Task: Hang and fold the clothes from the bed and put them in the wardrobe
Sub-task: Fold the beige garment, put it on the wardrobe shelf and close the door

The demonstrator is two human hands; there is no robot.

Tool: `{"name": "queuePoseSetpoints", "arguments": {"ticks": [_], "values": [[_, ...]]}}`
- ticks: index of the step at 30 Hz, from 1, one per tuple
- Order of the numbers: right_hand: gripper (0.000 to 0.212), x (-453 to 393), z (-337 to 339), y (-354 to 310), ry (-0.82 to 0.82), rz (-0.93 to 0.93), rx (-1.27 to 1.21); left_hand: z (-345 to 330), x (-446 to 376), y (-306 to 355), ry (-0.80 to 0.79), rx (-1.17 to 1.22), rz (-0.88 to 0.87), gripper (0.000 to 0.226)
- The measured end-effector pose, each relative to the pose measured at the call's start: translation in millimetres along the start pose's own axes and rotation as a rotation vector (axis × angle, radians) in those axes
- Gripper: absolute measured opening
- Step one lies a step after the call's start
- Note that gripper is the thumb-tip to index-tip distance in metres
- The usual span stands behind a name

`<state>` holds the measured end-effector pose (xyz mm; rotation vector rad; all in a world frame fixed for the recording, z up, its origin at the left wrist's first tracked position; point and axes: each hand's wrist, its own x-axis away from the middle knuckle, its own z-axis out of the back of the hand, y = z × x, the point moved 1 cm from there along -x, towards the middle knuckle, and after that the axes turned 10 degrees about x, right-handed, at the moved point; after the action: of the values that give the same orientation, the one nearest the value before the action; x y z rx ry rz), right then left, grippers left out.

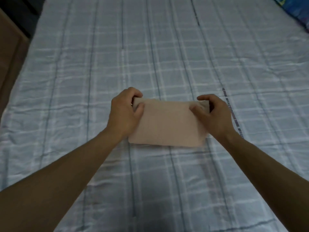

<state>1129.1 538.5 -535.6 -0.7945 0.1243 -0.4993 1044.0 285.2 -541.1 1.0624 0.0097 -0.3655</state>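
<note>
A pale pink folded garment (pixel 167 124) lies as a small rectangle in the middle of the bed (pixel 150 56), which is covered by a light blue checked sheet. My left hand (pixel 126 111) grips the garment's far left corner, fingers curled over the edge and thumb on top. My right hand (pixel 212 113) grips the far right corner the same way. The far edge of the garment is lifted a little between both hands; the near edge rests on the sheet.
A brown wooden piece of furniture (pixel 8 56) stands along the bed's left side. A blue patterned cloth or pillow (pixel 294 10) lies at the far right corner. A printed strip (pixel 234 114) runs on the sheet just right of the garment.
</note>
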Motion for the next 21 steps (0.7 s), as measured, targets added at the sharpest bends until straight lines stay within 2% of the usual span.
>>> {"name": "queuePoseSetpoints", "arguments": {"ticks": [2, 4, 7, 9, 12, 16, 21], "values": [[0.033, -15, -9, 2, 0.050, -0.009, 0.069, -6, -6, -6, 0.074, 0.022, 0.074, 0.020], [0.036, -16, -14, 1, 0.134, 0.089, 0.221, -14, 0, -8, 0.072, -0.129, -0.001, 0.028], [0.041, 7, -28, -3, 0.108, 0.449, 0.401, -37, 33, -6, -0.179, -0.525, -0.311, 0.039], [0.045, 24, -46, 0, -0.027, 0.606, 0.479, -49, 53, -8, -0.343, -0.596, -0.317, 0.050], [0.059, 32, -75, 16, -0.177, 0.594, 0.633, -53, 52, -29, -0.428, -0.601, -0.212, 0.060], [0.062, 13, -96, 32, -0.197, 0.536, 0.703, -59, 28, -55, -0.533, -0.558, -0.187, 0.065], [0.064, 1, -99, 31, -0.205, 0.534, 0.743, -61, 14, -56, -0.577, -0.598, -0.172, 0.071]]}}
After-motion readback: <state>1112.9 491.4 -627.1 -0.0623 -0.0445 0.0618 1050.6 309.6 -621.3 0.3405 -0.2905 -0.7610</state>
